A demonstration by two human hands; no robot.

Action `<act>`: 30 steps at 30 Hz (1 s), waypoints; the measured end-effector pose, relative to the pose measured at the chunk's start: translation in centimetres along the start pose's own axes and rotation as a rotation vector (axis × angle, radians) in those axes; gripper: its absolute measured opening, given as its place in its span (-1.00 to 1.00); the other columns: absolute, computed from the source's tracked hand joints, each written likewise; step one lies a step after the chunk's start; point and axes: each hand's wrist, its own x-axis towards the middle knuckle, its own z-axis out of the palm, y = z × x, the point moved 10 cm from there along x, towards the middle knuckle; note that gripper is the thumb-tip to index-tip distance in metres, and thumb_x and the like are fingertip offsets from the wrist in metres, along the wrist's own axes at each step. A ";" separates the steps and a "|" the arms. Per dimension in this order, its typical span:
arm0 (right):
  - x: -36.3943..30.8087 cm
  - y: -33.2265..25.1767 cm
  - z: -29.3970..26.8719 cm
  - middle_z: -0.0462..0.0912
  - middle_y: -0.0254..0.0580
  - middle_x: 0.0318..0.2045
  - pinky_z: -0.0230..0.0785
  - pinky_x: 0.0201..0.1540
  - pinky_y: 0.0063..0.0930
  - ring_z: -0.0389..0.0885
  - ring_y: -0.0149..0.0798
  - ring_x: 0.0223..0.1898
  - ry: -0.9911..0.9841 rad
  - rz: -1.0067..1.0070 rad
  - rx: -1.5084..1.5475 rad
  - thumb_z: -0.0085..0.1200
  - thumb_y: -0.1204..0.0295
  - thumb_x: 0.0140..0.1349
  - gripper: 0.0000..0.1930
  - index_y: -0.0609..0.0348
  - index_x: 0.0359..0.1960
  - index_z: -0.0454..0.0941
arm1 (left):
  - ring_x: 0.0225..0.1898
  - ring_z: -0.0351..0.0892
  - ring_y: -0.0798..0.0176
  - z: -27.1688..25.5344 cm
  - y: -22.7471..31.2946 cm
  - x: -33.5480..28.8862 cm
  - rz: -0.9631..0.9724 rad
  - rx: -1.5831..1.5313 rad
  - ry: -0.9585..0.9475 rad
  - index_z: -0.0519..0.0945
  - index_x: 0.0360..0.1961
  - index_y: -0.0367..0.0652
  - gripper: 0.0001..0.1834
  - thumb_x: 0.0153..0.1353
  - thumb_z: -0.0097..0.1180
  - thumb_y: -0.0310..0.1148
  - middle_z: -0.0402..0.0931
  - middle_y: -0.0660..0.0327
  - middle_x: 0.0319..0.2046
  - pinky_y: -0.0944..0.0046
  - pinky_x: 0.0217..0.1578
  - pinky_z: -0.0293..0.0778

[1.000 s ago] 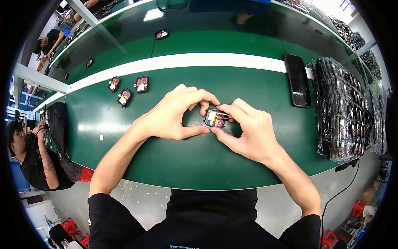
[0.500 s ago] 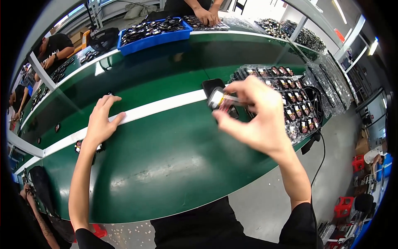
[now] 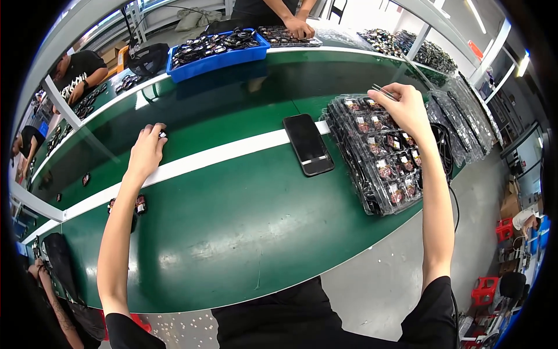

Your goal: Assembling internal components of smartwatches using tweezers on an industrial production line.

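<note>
The person's left hand (image 3: pixel 146 152) reaches across the white strip (image 3: pixel 232 155), its fingers curled over a small device (image 3: pixel 163 134) on the green surface beyond. The fingers touch the device, but whether they grip it cannot be told, since they cover most of it.

The right hand (image 3: pixel 408 110) is raised over the far part of a stack of clear plastic trays (image 3: pixel 350 160) on the right of the desk (image 3: pixel 232 238). Its fingers are pinched around metal tweezers (image 3: pixel 385 92), whose tips point away to the left. Small black-framed modules (image 3: pixel 384 170) with reddish and white parts sit in rows in the top tray, some hidden by the right hand and forearm.

A black phone (image 3: pixel 307 142) lies just left of the stack, overlapping the white strip. More modules (image 3: pixel 140 204) lie on the desk beside the left forearm, partly hidden by it. Past the green surface stands a blue bin (image 3: pixel 221 68) heaped with black devices (image 3: pixel 215 43), and near it a co-worker's hand (image 3: pixel 299 28) rests at another filled tray (image 3: pixel 279 37).
</note>
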 end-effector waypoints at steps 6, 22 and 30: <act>-6.9 -8.5 -0.2 0.80 -0.24 -0.34 0.45 -0.21 -0.54 0.61 -0.56 -0.30 -0.095 -0.173 0.604 0.29 0.33 0.58 -0.68 0.42 0.09 0.79 | 0.08 0.70 -0.05 -2.4 14.7 -7.0 0.329 -0.410 -0.301 0.67 0.23 -0.20 -0.65 0.45 0.33 -0.50 0.61 0.00 0.11 0.03 0.18 0.59; -19.8 -18.4 20.3 0.82 -0.25 -0.37 0.47 -0.40 -0.57 0.69 -0.54 -0.45 -0.783 -0.040 0.969 0.34 0.50 0.54 -0.81 0.43 -0.02 0.83 | -0.14 0.68 0.08 -3.2 17.0 -15.6 0.349 -0.504 -0.313 0.80 0.27 -0.04 -0.29 0.07 0.74 -0.14 0.66 0.19 -0.08 0.10 -0.10 0.59; -20.9 -18.8 20.5 0.71 -0.35 -0.49 0.29 -0.46 -0.62 0.55 -0.66 -0.49 -0.700 -0.068 1.088 0.42 0.60 0.39 -0.91 0.40 -0.15 0.88 | -0.15 0.63 0.20 -2.4 16.1 -15.1 0.222 -0.693 -0.353 0.80 0.17 -0.08 -0.39 0.07 0.73 -0.25 0.68 0.25 -0.07 0.20 -0.16 0.42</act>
